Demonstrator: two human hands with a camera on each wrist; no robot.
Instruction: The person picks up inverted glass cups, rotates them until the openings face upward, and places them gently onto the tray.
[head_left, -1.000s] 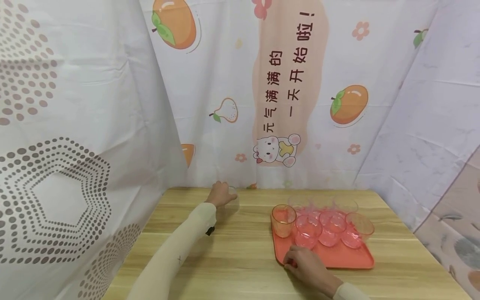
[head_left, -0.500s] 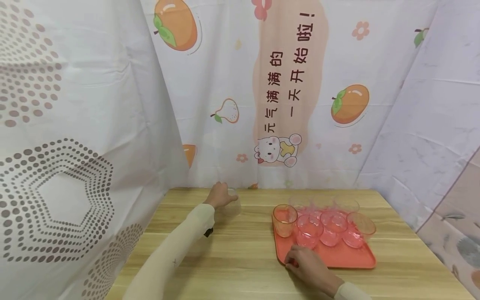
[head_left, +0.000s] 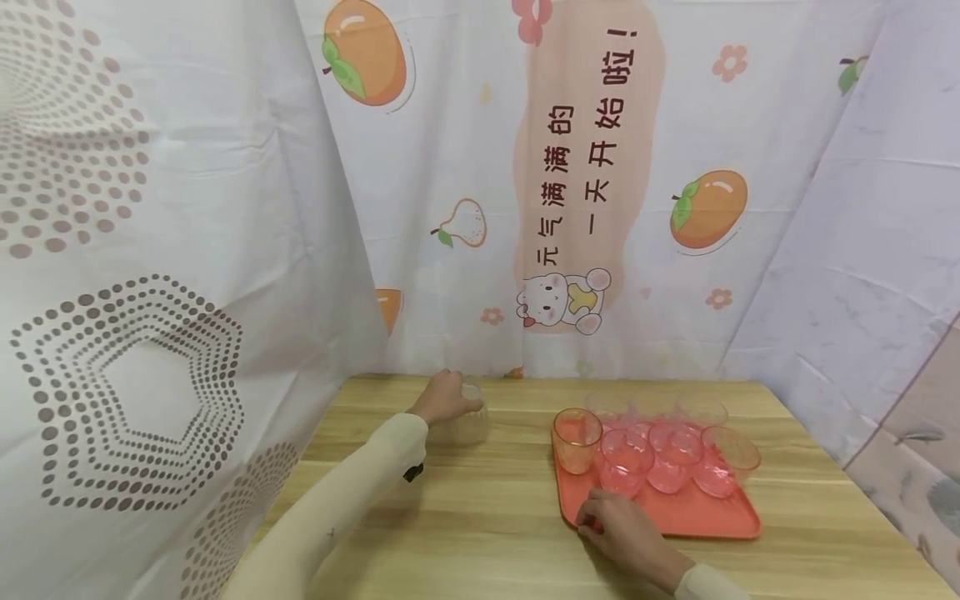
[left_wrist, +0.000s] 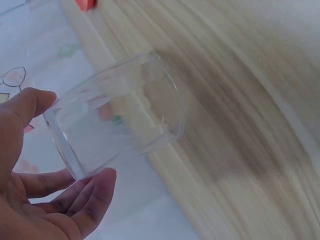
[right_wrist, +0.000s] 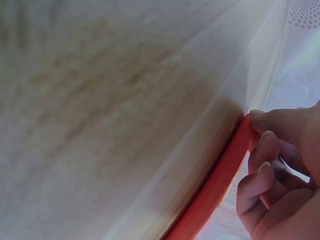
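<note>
My left hand [head_left: 444, 398] reaches to the back left of the table and holds a clear drinking glass [head_left: 472, 427]. In the left wrist view, thumb and fingers grip one end of this glass [left_wrist: 117, 115], its far end over or on the wood; contact is unclear. At the near left corner of a red tray [head_left: 697, 522], my right hand [head_left: 621, 527] pinches the rim. The right wrist view has the thumb on the tray edge [right_wrist: 212, 197] with the other fingers curled. An orange-tinted glass [head_left: 577, 446] stands upright at the tray's left side.
Several more glasses share the tray, among them a pink one [head_left: 624, 467] in front and an amber-rimmed one [head_left: 731, 450] at the right. Pale clear ones stand behind. Printed cloth [head_left: 480, 333] hangs along the back and sides of the wooden table [head_left: 465, 517].
My left hand and the clear glass have come slightly lower and nearer. The head view has shifted a little to the left. The right hand stays at the tray corner.
</note>
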